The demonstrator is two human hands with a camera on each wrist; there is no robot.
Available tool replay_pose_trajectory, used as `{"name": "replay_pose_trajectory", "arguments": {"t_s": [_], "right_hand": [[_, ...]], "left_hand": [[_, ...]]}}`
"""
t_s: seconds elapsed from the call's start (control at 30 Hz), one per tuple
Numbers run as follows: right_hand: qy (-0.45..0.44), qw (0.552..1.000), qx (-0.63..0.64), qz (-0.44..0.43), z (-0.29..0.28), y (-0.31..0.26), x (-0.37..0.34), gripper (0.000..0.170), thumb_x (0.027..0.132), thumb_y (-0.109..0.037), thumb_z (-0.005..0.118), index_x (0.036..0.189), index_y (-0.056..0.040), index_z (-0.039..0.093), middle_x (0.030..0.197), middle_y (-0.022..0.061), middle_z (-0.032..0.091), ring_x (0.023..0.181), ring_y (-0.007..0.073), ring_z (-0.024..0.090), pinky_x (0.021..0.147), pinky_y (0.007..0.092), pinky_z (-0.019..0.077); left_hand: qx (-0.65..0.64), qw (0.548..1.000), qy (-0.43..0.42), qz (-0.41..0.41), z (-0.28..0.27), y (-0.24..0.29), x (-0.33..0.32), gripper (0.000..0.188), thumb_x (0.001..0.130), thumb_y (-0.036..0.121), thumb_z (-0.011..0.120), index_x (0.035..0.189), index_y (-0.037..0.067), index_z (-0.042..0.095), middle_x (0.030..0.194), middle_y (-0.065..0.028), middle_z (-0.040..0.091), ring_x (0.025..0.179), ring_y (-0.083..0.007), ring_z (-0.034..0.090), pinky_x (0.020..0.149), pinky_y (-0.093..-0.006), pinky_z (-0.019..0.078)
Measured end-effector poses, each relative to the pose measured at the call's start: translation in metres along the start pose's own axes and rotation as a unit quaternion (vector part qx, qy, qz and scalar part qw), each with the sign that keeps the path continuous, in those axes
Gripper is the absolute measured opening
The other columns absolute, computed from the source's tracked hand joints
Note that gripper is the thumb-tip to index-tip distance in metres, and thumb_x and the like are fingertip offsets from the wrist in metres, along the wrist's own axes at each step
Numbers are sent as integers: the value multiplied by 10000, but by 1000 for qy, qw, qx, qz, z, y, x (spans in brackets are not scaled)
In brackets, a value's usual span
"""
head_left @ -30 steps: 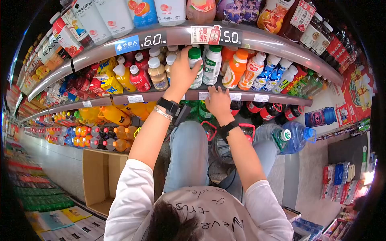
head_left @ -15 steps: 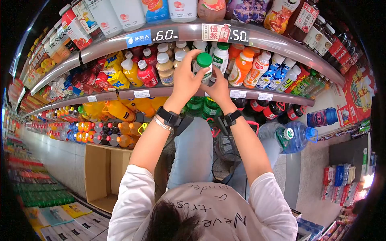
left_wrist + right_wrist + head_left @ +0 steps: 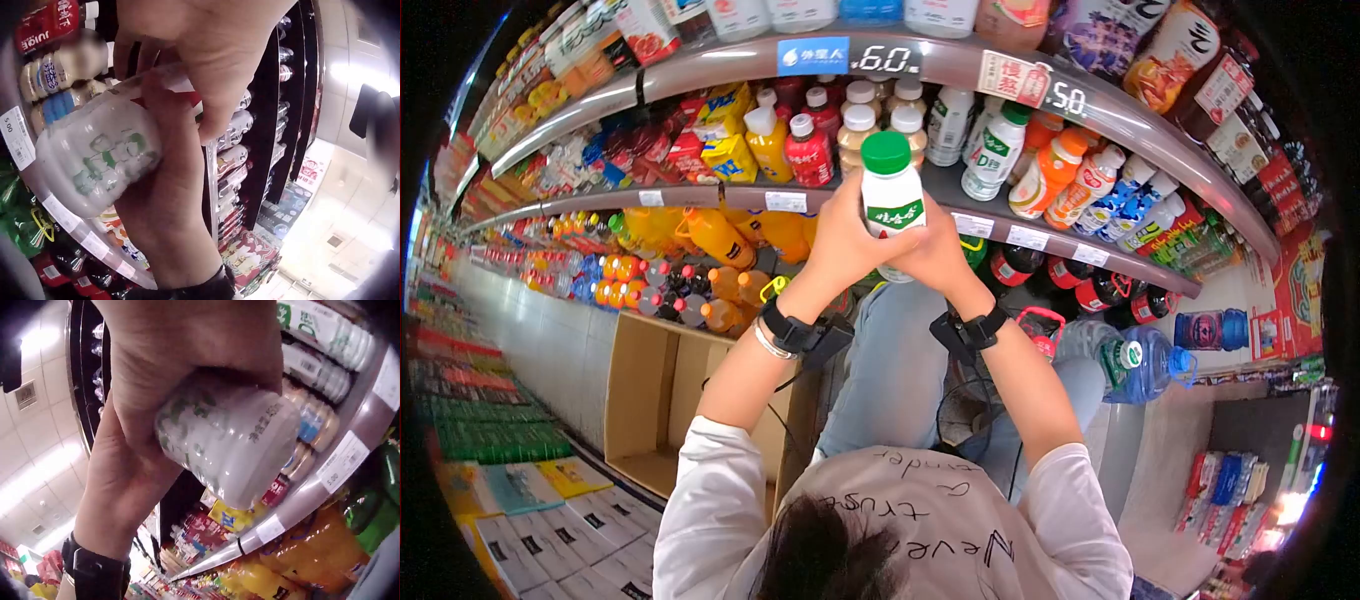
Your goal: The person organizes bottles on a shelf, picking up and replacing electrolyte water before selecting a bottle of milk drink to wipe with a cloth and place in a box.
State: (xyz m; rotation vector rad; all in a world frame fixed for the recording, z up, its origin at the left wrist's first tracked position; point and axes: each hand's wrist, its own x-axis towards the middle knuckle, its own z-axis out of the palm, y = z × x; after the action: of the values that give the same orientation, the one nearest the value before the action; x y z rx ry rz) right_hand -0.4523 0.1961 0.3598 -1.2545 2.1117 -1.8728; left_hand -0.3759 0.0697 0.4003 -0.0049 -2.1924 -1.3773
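Observation:
A white drink bottle (image 3: 892, 200) with a green cap (image 3: 886, 152) and a green-and-white label is held upright in front of the shelf. My left hand (image 3: 847, 238) grips it from the left side, thumb across its front. From the right, my right hand (image 3: 940, 252) wraps round the same bottle, and the two thumbs come together below the label's green band. In the left wrist view, the bottle's clear-looking lower part (image 3: 103, 164) with green print sticks out beyond the fingers. The right wrist view shows its base end (image 3: 240, 450), with the upper part hidden by the hand.
Similar green-capped bottles (image 3: 995, 150) stand on the shelf behind, beside orange-capped bottles (image 3: 1048, 175) and beige drinks (image 3: 858, 125). The shelf edge (image 3: 800, 200) carries price tags. Large water bottles (image 3: 1145, 365) stand at right on the floor; an open cardboard box (image 3: 640, 400) is at left.
My left hand has brought the bottle off the shelf, back toward my body. My right hand has moved from the shelf edge onto the bottle. The view has shifted, moving the shelf rightward.

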Motion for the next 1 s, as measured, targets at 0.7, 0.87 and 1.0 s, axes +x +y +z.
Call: {"name": "replay_pose_trajectory", "arguments": {"t_s": [0.7, 0.87, 1.0], "right_hand": [[-110, 984, -132, -37, -10, -82, 3, 502, 738, -194, 772, 1185, -74, 576, 1031, 120, 620, 880, 292, 631, 741, 372, 512], [-32, 982, -172, -65, -21, -75, 9, 432, 731, -185, 785, 1098, -54, 599, 957, 111, 607, 815, 276, 609, 707, 346, 495], [28, 977, -191, -94, -35, -72, 11, 420, 724, -142, 790, 1089, -52, 601, 898, 93, 585, 728, 230, 583, 638, 310, 478]], "left_hand": [[188, 978, 25, 87, -22, -22, -48, 621, 531, 260, 824, 1098, 84, 642, 898, -104, 662, 821, -296, 620, 769, -396, 453], [131, 989, 19, 74, 3, -32, -30, 638, 546, 233, 818, 1125, 57, 615, 907, -135, 649, 836, -318, 616, 764, -408, 471], [45, 996, -11, 71, 20, -25, -14, 680, 620, 211, 825, 1217, 49, 544, 994, -162, 659, 911, -356, 641, 795, -412, 504]]}}
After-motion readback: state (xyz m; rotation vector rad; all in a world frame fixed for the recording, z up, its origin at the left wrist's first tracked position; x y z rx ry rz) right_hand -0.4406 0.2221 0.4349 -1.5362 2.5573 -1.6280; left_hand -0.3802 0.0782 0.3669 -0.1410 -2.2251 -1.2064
